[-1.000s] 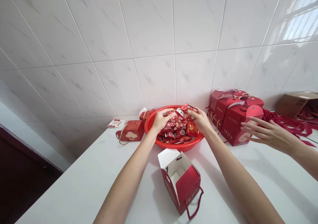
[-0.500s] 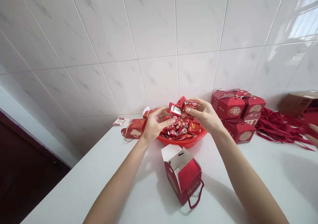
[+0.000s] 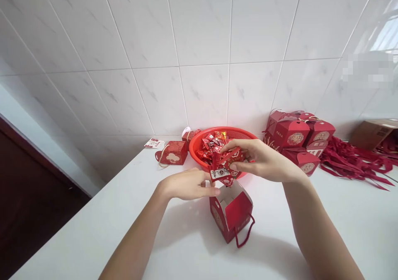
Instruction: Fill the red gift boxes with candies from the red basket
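Note:
My right hand (image 3: pixel 255 160) is closed around several red wrapped candies (image 3: pixel 222 173), holding them above the open top of a red gift box (image 3: pixel 234 213). The box stands upright on the table, with a dark red rope handle hanging at its right side. My left hand (image 3: pixel 189 184) is palm down at the box's back left edge, fingers partly stretched out, with nothing visible in it. It hides the flap on that side. Behind both hands is a red plastic basket (image 3: pixel 194 145) with more wrapped candies in it.
Closed red boxes (image 3: pixel 292 133) are stacked at the right by the tiled wall. Beside them lie a heap of red ribbons (image 3: pixel 351 162) and a cardboard box (image 3: pixel 370 135). Left of the basket are another red box (image 3: pixel 174 153) and a printed card (image 3: pixel 154 143).
Both hands have left the basket and come nearer to me. The right hand has brought candies over the box, and the left has moved to the box's edge. The view has shifted slightly.

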### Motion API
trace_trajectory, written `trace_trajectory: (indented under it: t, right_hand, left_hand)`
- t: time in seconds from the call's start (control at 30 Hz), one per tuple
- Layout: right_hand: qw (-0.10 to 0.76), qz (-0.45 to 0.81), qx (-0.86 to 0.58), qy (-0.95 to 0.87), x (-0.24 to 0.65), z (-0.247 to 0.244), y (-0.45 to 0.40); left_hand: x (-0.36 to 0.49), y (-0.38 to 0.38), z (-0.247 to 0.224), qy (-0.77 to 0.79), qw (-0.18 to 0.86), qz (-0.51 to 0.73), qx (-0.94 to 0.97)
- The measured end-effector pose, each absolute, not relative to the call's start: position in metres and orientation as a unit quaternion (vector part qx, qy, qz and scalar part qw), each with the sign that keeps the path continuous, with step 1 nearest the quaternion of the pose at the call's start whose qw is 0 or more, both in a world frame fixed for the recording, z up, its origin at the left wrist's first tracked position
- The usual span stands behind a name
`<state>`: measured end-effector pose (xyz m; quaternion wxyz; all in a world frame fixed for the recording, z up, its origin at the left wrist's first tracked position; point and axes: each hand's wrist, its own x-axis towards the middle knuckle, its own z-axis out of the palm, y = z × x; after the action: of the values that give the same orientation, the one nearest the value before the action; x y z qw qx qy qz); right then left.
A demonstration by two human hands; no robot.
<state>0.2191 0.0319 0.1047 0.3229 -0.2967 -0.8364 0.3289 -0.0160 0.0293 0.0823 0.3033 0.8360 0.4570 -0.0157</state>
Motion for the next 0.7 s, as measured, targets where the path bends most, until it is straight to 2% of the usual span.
trace_trajectory:
  t: [0.1,0.33,0.57,0.7]
  right_hand:
    - [0.266,0.299,-0.312,-0.862,0.217,0.1036,0.0311]
    - [0.208,0.275,-0.299,-0.89,0.2174,0.1026,0.031]
    - [0.176,0.266,-0.288,-0.903,0.2157,0.1031,0.03]
    - [0.131,0.279,-0.286,-0.908,0.2118,0.1043,0.0278]
  left_hand:
    - [-0.0198,0.0303,0.0842,0.445,0.302,-0.039,0.842]
    - [-0.0233,0.0372,0.0816,0.399,0.318,-0.04,0.859]
    - [-0.0212,0.0324,0.086,0.431,0.293,-0.039,0.852]
    - [-0.0214,0.0307,0.087,0.427,0.282,-0.036,0.859]
